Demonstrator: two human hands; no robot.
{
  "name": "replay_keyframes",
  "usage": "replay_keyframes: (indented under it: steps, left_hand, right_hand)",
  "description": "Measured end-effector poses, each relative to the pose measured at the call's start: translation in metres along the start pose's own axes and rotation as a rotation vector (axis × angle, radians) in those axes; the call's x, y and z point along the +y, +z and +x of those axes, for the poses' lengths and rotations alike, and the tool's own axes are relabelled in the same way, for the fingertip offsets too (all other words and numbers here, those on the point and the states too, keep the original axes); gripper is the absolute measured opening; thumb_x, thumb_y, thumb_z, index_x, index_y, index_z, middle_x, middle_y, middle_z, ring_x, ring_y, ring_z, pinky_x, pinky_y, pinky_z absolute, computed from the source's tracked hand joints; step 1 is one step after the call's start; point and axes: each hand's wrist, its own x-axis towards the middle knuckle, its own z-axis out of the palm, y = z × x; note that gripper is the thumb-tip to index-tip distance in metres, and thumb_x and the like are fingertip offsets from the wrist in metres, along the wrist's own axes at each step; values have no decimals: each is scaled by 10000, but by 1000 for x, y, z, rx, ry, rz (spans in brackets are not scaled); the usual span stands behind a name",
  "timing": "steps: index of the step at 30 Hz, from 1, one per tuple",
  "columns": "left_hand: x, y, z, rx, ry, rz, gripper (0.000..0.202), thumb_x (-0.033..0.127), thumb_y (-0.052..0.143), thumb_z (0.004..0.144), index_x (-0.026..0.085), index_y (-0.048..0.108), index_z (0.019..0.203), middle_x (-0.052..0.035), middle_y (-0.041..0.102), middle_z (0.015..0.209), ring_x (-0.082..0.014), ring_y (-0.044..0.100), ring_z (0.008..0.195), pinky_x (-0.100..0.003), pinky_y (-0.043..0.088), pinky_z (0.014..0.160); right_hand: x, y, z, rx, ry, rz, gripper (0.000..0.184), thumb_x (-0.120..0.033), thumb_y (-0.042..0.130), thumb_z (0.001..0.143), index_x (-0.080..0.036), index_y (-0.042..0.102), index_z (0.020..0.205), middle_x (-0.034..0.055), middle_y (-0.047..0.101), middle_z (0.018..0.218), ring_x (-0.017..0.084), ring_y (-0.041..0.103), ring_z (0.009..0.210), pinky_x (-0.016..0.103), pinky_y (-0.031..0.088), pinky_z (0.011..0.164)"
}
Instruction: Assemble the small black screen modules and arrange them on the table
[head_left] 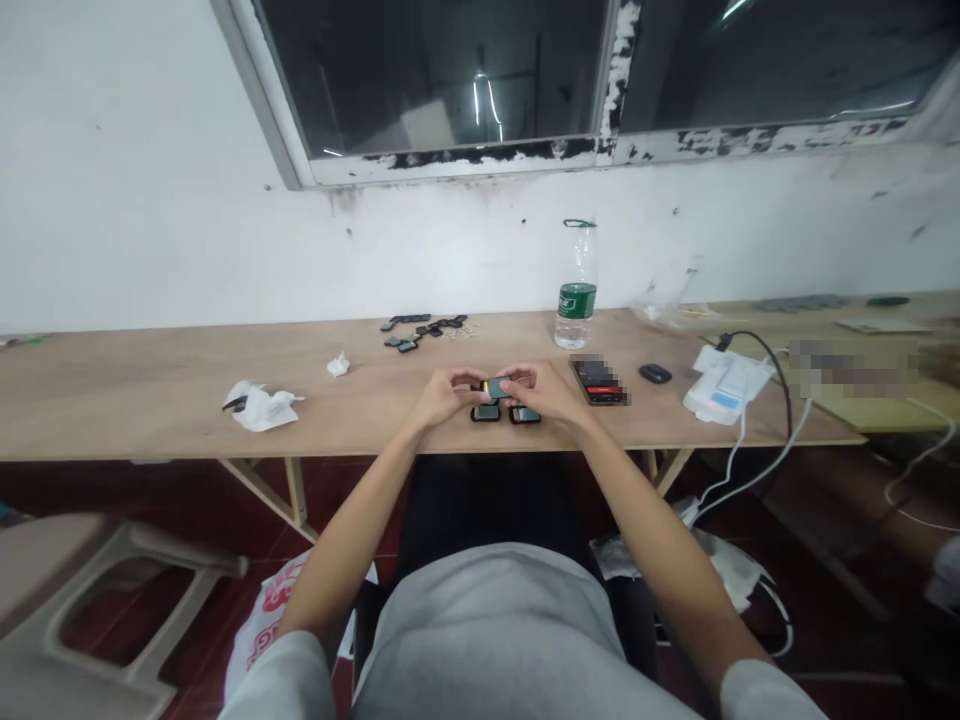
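Item 1. Small dark module (497,387): a flat rectangular piece with a yellow edge on its left side, raised just above the water bottle's side of the table edge, down-left of the water bottle (576,300). I log it as pinched between both hands, probably lifted off the wood so its faces can be reached.

Item 2. Left hand (448,394): fingers curled inward, thumb and forefinger closed on the module's left end.

Item 3. Right hand (541,390): likewise curled, fingertips closed on the module's right end; the two hands almost meet over it.

Item 4. Two matching modules (504,413): flat on the table (150,390) side by side, directly beneath the held one and nearer me than the bottle. Their neat pairing reads to me as a set-aside row.

Item 5. Loose heap of similar dark parts (424,329): left of the bottle, near the wall, apparently a stock pile kept out of the working spot.

Item 6. Crumpled white wipes (259,407): far left of the bottle; a smaller scrap (339,365) lies between them and the heap.

Item 7. Black mouse (655,374) and white charger block with cables (726,388): right of the bottle, cables trailing off the table edge.
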Motion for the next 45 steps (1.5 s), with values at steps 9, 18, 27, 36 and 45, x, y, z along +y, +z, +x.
replay_keyframes:
  steps: [9,18,27,36,45]
  left_hand:
    - [-1,4,-1,20,-6,113,391,398,988,672,163,805,925,-77,802,933,-254,764,855,-368,626,795]
    - [-2,-5,0,311,185,302,478,506,546,1090,159,795,1305,61,426,548,-154,478,508,-267,432,568]
    - [-15,-23,2,233,161,273,548,357,426,1029,175,700,1467,-68,805,919,-230,813,807,-369,623,882]
    - [-34,-49,10,146,131,530,609,259,533,954,189,601,1555,-124,809,1242,-296,725,1267,-496,514,1175]
    - [-49,-70,11,10,-163,702,382,469,878,743,205,845,1017,-144,842,1065,-352,772,990,-393,605,885]
  right_hand:
    - [2,2,2,-16,44,8,149,-254,866,904,-164,812,1010,59,832,850,183,781,695,261,634,658]
    - [56,-37,28,368,114,-244,95,-185,757,932,-138,796,1005,105,847,919,218,809,690,286,645,700]
    - [68,-50,26,337,170,-652,156,-187,709,961,-140,844,1021,114,864,990,269,827,976,308,606,926]
    - [58,-32,21,168,-37,-817,272,-218,708,1004,-147,830,1236,198,786,1340,345,714,1282,459,512,1156]
    - [42,14,13,-144,-174,-840,334,-193,564,1095,-271,856,1239,107,786,1362,323,653,1337,502,440,1185]
